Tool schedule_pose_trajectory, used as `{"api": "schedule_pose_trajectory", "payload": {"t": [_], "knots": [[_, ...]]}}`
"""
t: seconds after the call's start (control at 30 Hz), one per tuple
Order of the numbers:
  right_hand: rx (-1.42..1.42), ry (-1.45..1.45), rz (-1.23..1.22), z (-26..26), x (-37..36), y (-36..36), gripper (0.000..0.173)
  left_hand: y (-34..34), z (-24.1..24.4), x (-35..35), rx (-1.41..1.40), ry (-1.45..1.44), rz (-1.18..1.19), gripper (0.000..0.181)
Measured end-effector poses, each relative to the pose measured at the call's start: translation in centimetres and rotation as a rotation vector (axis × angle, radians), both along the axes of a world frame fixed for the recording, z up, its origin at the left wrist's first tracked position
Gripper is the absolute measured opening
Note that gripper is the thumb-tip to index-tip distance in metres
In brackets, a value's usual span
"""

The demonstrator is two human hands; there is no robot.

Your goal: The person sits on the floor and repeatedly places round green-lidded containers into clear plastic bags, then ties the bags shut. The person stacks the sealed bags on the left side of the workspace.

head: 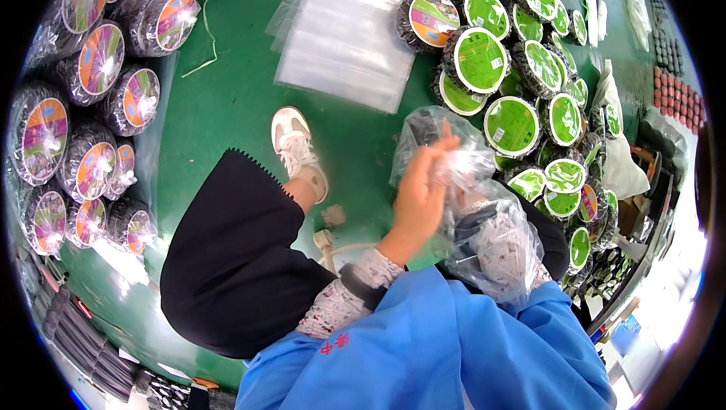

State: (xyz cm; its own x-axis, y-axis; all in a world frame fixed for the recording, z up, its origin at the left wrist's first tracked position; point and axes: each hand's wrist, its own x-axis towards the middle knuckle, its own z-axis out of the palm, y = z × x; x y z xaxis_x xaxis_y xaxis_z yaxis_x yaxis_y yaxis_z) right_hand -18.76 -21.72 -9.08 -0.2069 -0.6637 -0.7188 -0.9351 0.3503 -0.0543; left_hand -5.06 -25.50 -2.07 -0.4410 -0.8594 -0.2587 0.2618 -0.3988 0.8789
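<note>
A clear plastic bag point(505, 240) covers my right hand point(471, 194) and forearm, its film bunched over the sleeve. Something dark shows through the crumpled film point(422, 126) beyond my hands. My left hand point(422, 189) is blurred and lies against the bunched plastic, one finger pointing up; whether it grips the film is unclear. Just right of the hands lies a heap of dark round bundles with green round labels point(511, 125). One bundle near them bears an orange and purple label point(434, 20).
A fanned stack of clear flat plastic bags point(351, 41) lies on the green floor ahead. Wrapped bundles with orange and purple labels point(93, 171) are piled at the left. A light green strap point(212, 41) lies near them. My shoe point(296, 146) stands before the stack.
</note>
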Motion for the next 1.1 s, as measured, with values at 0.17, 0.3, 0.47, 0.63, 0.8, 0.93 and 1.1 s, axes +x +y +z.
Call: {"api": "schedule_pose_trajectory", "payload": {"t": [0.17, 0.3, 0.47, 0.63, 0.8, 0.93, 1.1], "knots": [[0.141, 0.032, -0.116, -0.1, 1.2, -1.8, 0.105, 1.3, 2.3, -0.5, -0.204, 0.006, -0.5, 0.019], [0.051, -0.022, -0.276, -1.4, 0.8, -2.8, 0.109, 2.7, 0.2, -1.0, -0.12, -0.054, -0.383, 0.023], [-0.296, -0.261, -0.137, -6.8, 1.0, -0.7, 0.119, 1.7, -0.7, -1.0, -0.461, -0.451, -0.157, 0.015], [-0.008, -0.161, -0.08, -9.0, 2.3, -3.6, 0.114, 2.1, 1.8, 0.4, -0.212, -0.294, -0.309, 0.013], [-0.227, -0.243, -0.139, -11.1, 2.4, -4.2, 0.089, 0.0, 4.3, 2.1, -0.63, -0.594, -0.308, 0.032], [-0.183, -0.281, -0.051, -7.9, 1.6, -4.5, 0.067, -2.0, 10.2, 1.6, -0.747, -0.421, -0.395, 0.051], [-0.055, -0.259, 0.152, -1.3, -0.6, -5.0, 0.043, -1.6, 4.9, 0.8, -0.952, -0.651, -0.454, 0.029]]}}
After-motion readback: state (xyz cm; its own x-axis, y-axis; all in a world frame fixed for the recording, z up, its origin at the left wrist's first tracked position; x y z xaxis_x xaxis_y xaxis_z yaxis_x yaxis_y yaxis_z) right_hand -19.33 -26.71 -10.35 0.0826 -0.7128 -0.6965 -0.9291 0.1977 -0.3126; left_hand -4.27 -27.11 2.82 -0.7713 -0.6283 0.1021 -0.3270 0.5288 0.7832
